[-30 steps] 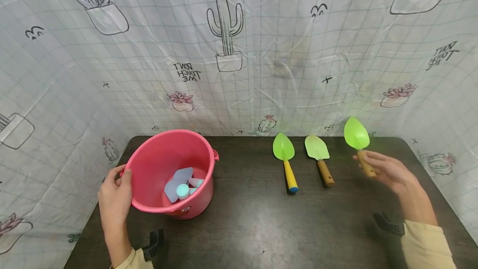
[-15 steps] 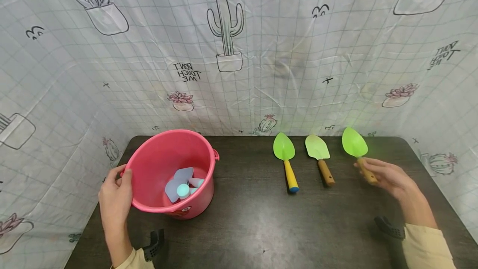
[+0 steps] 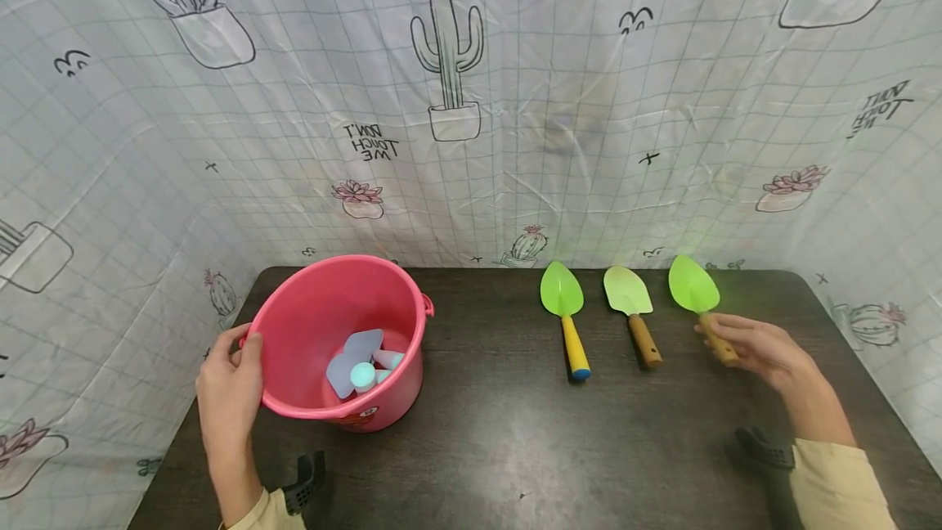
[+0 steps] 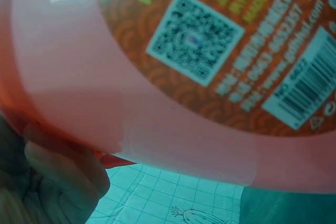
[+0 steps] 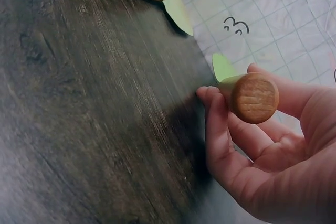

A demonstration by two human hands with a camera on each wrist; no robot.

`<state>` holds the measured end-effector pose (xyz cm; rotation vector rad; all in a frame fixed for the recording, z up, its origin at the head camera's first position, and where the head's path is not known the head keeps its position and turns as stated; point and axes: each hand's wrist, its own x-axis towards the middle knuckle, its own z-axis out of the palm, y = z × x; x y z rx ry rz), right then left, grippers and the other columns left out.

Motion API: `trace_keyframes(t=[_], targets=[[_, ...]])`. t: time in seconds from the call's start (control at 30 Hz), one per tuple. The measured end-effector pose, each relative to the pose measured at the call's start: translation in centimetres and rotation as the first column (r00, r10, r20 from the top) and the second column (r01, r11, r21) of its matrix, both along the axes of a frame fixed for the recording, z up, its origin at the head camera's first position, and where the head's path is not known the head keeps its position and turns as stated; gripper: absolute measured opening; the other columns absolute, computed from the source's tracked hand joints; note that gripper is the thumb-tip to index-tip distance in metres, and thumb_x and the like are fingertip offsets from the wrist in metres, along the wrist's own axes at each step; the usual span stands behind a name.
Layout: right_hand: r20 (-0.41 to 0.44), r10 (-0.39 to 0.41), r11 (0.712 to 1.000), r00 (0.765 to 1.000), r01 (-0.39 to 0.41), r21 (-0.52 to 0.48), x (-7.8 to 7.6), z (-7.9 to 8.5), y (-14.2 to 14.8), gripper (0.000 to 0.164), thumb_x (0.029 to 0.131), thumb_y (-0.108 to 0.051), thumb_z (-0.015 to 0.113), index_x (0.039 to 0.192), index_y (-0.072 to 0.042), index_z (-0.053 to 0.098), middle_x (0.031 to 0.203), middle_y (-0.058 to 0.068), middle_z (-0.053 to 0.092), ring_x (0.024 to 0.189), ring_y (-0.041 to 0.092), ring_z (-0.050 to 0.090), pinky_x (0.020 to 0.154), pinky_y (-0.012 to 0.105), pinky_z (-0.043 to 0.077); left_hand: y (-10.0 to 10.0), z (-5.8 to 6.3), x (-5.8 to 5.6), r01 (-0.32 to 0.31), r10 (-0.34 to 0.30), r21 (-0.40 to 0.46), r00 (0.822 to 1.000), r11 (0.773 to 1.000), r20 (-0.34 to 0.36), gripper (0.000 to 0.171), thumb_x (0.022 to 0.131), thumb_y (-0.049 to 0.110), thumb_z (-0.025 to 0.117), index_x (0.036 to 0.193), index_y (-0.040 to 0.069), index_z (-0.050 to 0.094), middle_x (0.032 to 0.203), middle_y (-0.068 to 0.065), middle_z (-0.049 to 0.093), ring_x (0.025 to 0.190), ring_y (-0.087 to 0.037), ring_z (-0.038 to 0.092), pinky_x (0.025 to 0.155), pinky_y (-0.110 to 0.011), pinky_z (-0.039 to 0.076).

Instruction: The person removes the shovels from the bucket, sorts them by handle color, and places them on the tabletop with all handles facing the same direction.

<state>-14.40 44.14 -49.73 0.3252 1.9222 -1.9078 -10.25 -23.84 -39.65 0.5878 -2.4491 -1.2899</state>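
Observation:
My left hand (image 3: 230, 383) grips the rim of a pink bucket (image 3: 316, 301) at its left side, thumb over the edge. The bucket leans toward me, and a round printed label (image 4: 252, 77) fills much of the left wrist view. Inside it lie pale blue and mint plastic pieces (image 3: 361, 366). On the right, my right hand (image 3: 761, 354) pinches the wooden handle of a bright green hand trowel (image 3: 694, 285) between thumb and fingers. Its blade points toward the back wall; the round handle end (image 5: 255, 98) faces the right wrist camera.
Two more trowels lie on the dark wooden table (image 3: 486, 464): one with a yellow handle (image 3: 573, 342), another pale green with a brown handle (image 3: 643, 340). A white cactus-print sheet (image 3: 559, 105) hangs along the table's back edge and sides.
My right hand has lowered the green trowel toward the table and shifted it slightly left, nearer the other trowels. The left hand and bucket have stayed in place.

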Motion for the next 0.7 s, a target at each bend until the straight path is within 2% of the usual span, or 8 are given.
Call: trace_keyframes(t=[0.23,0.47,0.7], targets=[[0.020,0.004,1.000,1.000,-0.004,0.004,0.08,0.25,0.10,0.029,0.110,-0.017,0.053,0.104,-0.035,0.076,0.106,-0.015,0.075,0.096,0.005,0.068,0.079,0.029,0.054,-0.01,-0.07,0.06,-0.005,0.005,-0.008,1.000,1.000,0.000,0.048,0.109,0.031,0.044,0.142,-0.002,0.056,0.114,-0.032,0.070,0.078,-0.026,0.070,0.054,-0.021,0.047],[0.024,0.016,0.998,1.000,-0.017,0.054,0.07,0.57,0.06,0.023,0.108,-0.021,0.057,0.104,-0.035,0.075,0.106,-0.015,0.074,0.097,0.003,0.069,0.080,0.029,0.054,-0.13,-0.15,0.05,0.001,-0.001,0.000,1.000,1.000,-0.003,0.049,0.109,0.031,0.045,0.143,-0.003,0.055,0.114,-0.033,0.070,0.071,-0.014,0.067,0.053,-0.021,0.047],[-0.029,-0.023,0.988,0.999,0.027,0.150,0.33,0.79,-0.33,0.017,0.104,-0.020,0.064,0.102,-0.031,0.078,0.102,-0.017,0.075,0.093,0.002,0.071,0.078,0.026,0.056,0.07,-0.12,0.21,-0.001,0.001,0.010,1.000,1.000,-0.004,0.049,0.109,0.031,0.044,0.143,-0.002,0.055,0.114,-0.032,0.070,0.073,-0.015,0.067,0.054,-0.021,0.048]])
